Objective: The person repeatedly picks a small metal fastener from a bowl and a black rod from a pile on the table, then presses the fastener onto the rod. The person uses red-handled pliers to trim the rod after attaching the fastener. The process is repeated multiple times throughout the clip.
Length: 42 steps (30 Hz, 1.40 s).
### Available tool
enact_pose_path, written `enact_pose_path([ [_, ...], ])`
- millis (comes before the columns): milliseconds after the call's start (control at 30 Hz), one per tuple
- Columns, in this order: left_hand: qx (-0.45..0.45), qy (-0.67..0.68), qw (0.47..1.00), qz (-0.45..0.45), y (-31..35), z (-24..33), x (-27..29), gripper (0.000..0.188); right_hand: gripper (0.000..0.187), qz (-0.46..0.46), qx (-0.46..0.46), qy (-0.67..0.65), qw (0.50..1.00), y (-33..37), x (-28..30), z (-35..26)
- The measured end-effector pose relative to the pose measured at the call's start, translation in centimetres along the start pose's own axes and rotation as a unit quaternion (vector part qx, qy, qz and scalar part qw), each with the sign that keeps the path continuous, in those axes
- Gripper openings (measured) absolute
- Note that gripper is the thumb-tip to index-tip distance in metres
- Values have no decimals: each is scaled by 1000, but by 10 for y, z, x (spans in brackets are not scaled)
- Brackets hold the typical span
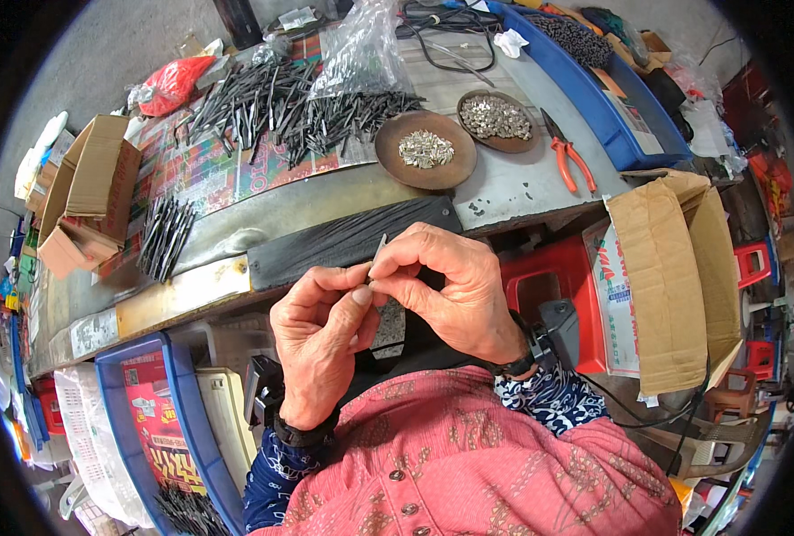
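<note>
My left hand [321,326] and my right hand [446,281] meet in front of my body at the table's near edge, thumbs and forefingers pinched together. A thin grey stick-like piece [380,245] pokes up between the fingertips, next to my right forefinger. Its lower part is covered by the fingers, as is whatever else the left fingertips grip. Past the hands stand a brown round dish [394,170] of small silvery metal pieces [426,149] and a second dish [514,145] heaped with silvery metal parts [495,117]. Red-handled pliers [569,163] lie to their right.
Thin black pieces [272,103] lie in a wide heap on the far table, with a smaller bundle [167,237] at left. Cardboard boxes [89,201] [669,290], a blue tray [607,107] and a blue crate [111,393] stand around me. A red stool [553,268] is under the table.
</note>
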<state>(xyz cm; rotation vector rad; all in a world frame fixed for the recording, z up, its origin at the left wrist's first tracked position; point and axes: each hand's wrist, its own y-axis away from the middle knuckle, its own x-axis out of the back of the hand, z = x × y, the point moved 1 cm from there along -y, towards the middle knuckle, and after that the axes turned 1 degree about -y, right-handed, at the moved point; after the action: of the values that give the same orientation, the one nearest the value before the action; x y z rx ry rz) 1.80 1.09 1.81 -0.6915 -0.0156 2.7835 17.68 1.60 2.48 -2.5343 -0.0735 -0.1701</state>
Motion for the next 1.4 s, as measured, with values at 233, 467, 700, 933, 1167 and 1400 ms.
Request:
enact_pose_path([
  [233,-9,-32,999,4,-1,4,1,13,24,29,-8,37,999,2,-1,0],
  [467,-174,-347,921,-35,-6,16,4,15,34,-14,102,236,966,-12,18,-9],
  [700,-78,-198,977,23,1,9,0,17,29,-15,116,204,972,-13,14,-6],
  [933,-80,-116,990,22,-2,2,1,12,24,45,173,212,961,-4,-6,2],
  [1167,-72,-79,994,29,1,1,2,12,23,79,245,286,923,0,-15,7],
  [1400,-69,-64,995,34,3,-2,2,11,16,43,198,299,932,1,-19,10],
])
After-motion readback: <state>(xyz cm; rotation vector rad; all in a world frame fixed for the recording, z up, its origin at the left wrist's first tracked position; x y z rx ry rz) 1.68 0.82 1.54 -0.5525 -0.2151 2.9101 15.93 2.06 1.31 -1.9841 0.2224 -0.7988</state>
